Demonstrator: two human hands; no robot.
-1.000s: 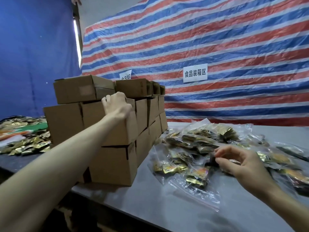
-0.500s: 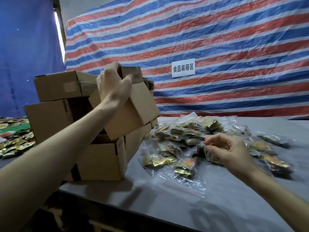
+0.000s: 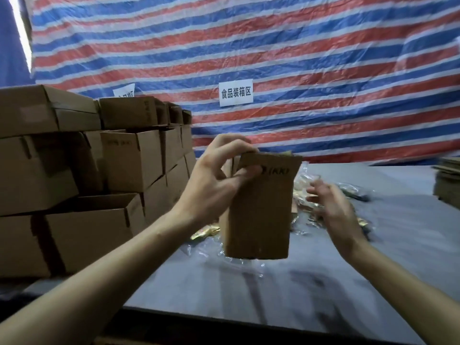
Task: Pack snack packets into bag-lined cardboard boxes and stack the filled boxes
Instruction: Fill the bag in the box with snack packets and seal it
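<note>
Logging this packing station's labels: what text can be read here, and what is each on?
"食品装箱区": white sign on the striped tarp.
"(KK)": cardboard box held by the left hand; the print before it is covered by the hand.
Second white sign, behind the stacked boxes: partly hidden, unreadable.
Print on stacked boxes: blurred.

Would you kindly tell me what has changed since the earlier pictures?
The left hand lifted one cardboard box off the stack and carried it rightward; it now grips its top edge above the table. The right hand left the snack packets and rose toward the box. The remaining stack and the packets stayed put.
</note>
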